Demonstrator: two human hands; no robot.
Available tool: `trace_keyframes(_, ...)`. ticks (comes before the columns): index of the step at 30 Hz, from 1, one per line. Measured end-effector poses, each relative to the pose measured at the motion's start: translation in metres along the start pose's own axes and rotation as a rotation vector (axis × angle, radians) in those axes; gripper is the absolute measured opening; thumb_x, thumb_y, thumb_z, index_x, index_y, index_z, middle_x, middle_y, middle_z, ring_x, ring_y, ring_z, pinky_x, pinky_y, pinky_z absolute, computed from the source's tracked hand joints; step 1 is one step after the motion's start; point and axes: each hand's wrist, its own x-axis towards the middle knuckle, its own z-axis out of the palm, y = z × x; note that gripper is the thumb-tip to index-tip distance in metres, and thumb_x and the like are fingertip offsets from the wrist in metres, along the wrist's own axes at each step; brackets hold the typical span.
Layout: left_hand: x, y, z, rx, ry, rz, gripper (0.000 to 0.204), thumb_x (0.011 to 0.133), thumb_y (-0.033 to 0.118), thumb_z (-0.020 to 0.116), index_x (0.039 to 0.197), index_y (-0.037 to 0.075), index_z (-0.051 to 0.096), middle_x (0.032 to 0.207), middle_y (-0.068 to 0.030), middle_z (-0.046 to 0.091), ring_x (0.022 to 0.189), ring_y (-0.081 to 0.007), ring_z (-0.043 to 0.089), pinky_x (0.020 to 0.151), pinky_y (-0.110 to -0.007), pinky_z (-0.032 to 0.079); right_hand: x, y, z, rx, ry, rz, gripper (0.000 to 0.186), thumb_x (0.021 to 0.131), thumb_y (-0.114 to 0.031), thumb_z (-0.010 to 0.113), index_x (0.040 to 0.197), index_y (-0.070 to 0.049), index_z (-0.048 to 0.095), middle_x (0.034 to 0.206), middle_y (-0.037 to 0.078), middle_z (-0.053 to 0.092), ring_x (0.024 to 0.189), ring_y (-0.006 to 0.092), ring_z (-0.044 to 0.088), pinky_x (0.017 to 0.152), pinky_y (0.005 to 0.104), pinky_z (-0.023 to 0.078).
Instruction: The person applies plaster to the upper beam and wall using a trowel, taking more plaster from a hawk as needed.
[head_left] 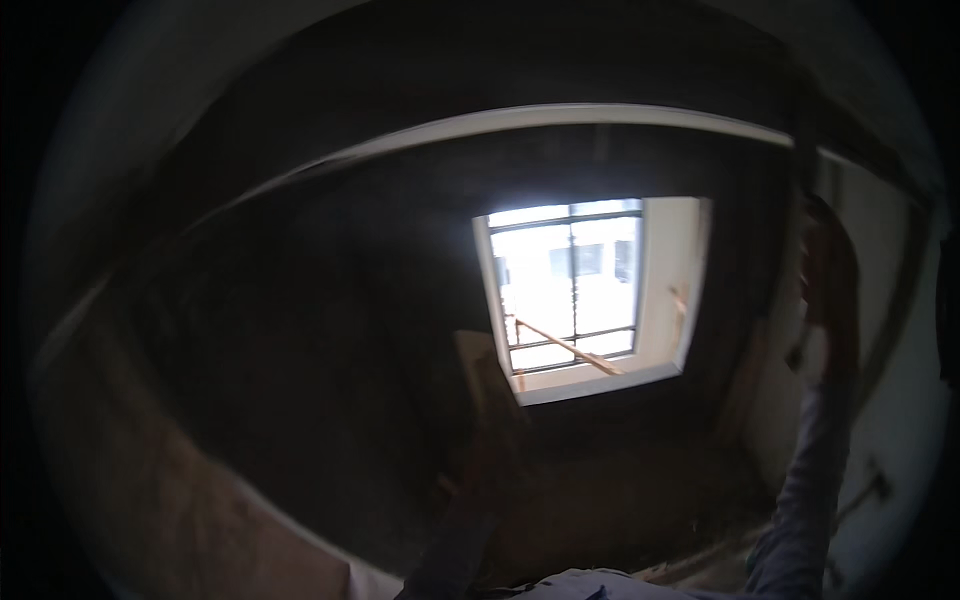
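Observation:
My right arm is raised along the right side. My right hand (830, 265) is up by the pale wall, its fingers curled. A dark, narrow upright shape (806, 165) rises from the top of that hand; its kind is too dim to make out. Low in the middle, my left hand (482, 462) is almost lost in shadow, and its fingers do not show clearly. Just above it stands a pale flat piece (476, 350), left of the window's lower corner. Whether the left hand grips this piece is hidden by the dark.
A bright window (560, 290) with dark bars is set deep in the dark wall (300, 300). A wooden stick (570, 347) slants across its lower part. A pale curved-looking strip (600, 115) runs above. At lower left lies a brownish surface (190, 510) with a pale edge.

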Motion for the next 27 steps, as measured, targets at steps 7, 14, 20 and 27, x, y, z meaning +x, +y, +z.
trace_keyframes(7,-0.07,0.025,-0.112,-0.391,0.028,0.072,0.043,0.103,0.035,0.042,0.13,0.003,0.051,0.12,-0.0105,0.06,0.108,-0.0189,0.061,0.087,-0.031,0.055,-0.086,-0.025,0.185,-0.11,-0.341,-0.406,0.028,0.097,-0.02,0.048,0.121,-0.007,0.055,0.082,0.003,0.054,0.052,0.0096,0.05,0.042,0.0243,0.042)
trace_keyframes(14,-0.131,0.088,-0.06,0.22,0.436,0.401,0.046,0.101,0.045,0.04,0.129,0.009,0.051,0.118,-0.0083,0.06,0.11,-0.0214,0.059,0.094,-0.039,0.051,-0.192,-0.087,0.341,-0.607,-0.365,-1.374,0.045,0.08,0.001,0.057,0.124,0.004,0.05,0.125,0.025,0.052,0.104,0.0364,0.06,0.089,0.0399,0.051)
trace_keyframes(20,-0.154,0.082,-0.101,0.164,0.316,0.397,0.045,0.099,0.048,0.041,0.128,0.015,0.052,0.12,-0.0068,0.059,0.111,-0.0228,0.058,0.097,-0.042,0.048,-0.254,-0.122,0.451,-0.274,-0.176,-1.62,0.032,0.08,-0.012,0.06,0.108,0.003,0.062,0.113,0.022,0.061,0.111,0.0338,0.059,0.092,0.0415,0.049)
trace_keyframes(27,-0.177,0.085,-0.079,0.22,0.527,0.33,0.048,0.096,0.048,0.044,0.127,0.012,0.054,0.12,-0.0079,0.059,0.112,-0.0233,0.057,0.097,-0.041,0.047,-0.276,-0.135,0.372,-0.714,-0.08,-1.508,0.023,0.083,-0.014,0.059,0.101,-0.002,0.065,0.101,0.014,0.065,0.09,0.0251,0.064,0.075,0.0368,0.052)
